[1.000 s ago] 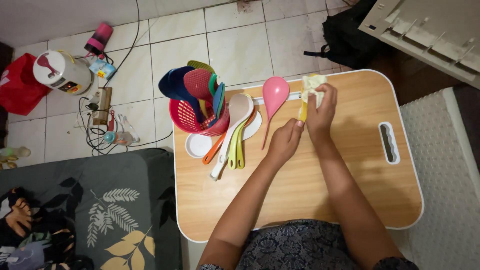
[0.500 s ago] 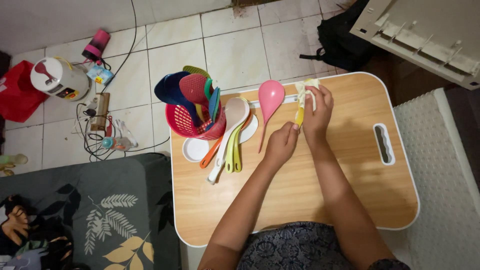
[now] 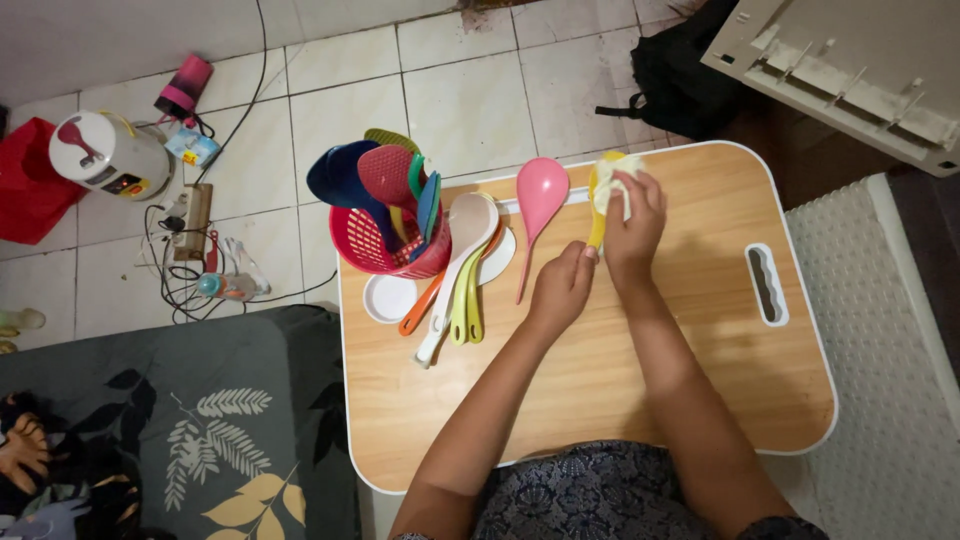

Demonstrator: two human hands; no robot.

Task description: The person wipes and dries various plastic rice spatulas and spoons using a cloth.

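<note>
Head view: yellow ladle (image 3: 597,215), light, rigid, slick plastic, is pinched at its handle by left hand (image 3: 562,288); right hand (image 3: 632,222) fingers press pale cloth (image 3: 612,178) onto its bowl near the desk's (image 3: 700,360) far edge.

view: one camera on my head, no second view to share anything with
facing: straight down over my lap onto the table (image 3: 600,390)
nearness: close enough that my forearms fill the lower middle; my left hand (image 3: 563,287) and right hand (image 3: 632,225) sit near the centre
frame top: tiled floor (image 3: 470,95) beyond the table's far edge
frame left: patterned cloth (image 3: 180,420) beside me
frame right: a textured mat (image 3: 895,360)
</note>
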